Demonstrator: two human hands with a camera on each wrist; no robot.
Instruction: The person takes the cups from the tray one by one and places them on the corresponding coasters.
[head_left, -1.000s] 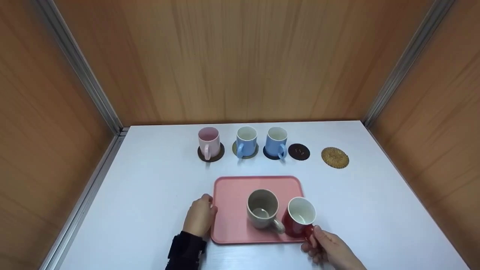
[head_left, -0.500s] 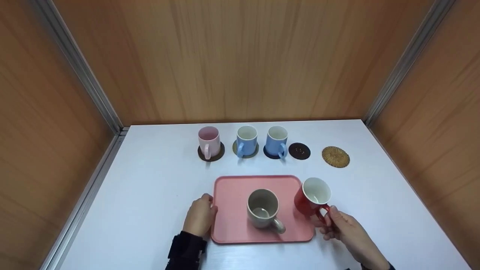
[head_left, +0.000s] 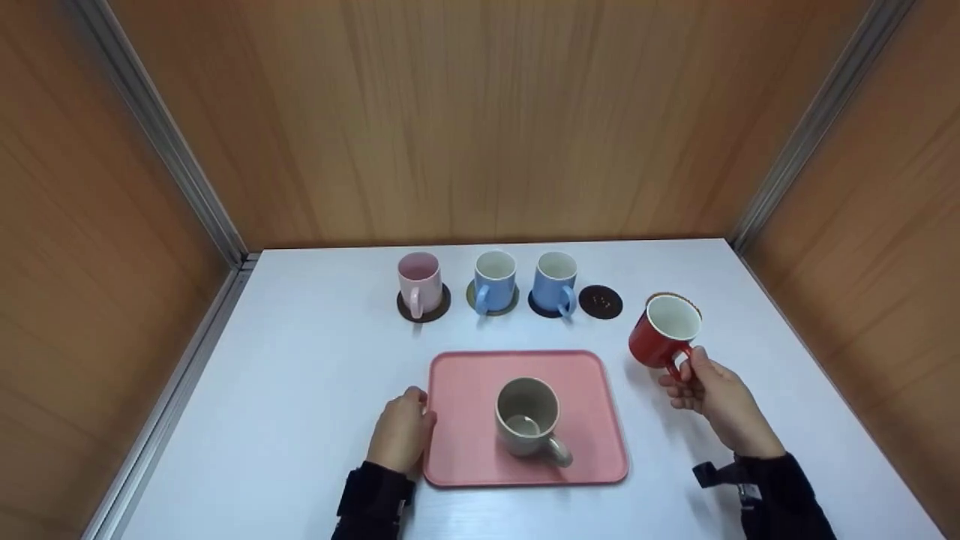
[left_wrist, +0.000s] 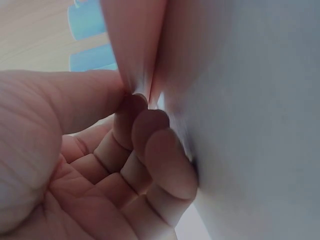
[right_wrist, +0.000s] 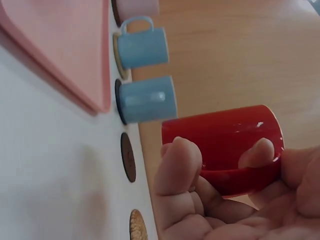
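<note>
My right hand [head_left: 724,405] pinches the handle of a red mug [head_left: 652,341] with a white inside. In the head view, the mug covers most of a woven tan coaster [right_wrist: 137,226]; the right wrist view shows it held off the table. My left hand [head_left: 400,433] holds the left edge of a pink tray [head_left: 465,382], thumb and curled fingers meeting at the rim [left_wrist: 135,60]. On the tray stands a grey-beige mug [head_left: 514,439], its handle toward the lower right.
Along the back, a pink mug [head_left: 421,292] and two blue mugs, one left [head_left: 495,294] and one right [head_left: 552,291], stand on coasters. A dark coaster [head_left: 601,302] lies beside them. Wooden walls [head_left: 480,127] enclose the white table [head_left: 300,360] at the back and sides.
My right hand has lifted the red mug off the tray's right side and carried it up and right toward the woven coaster. My left hand and the tray have stayed put.
</note>
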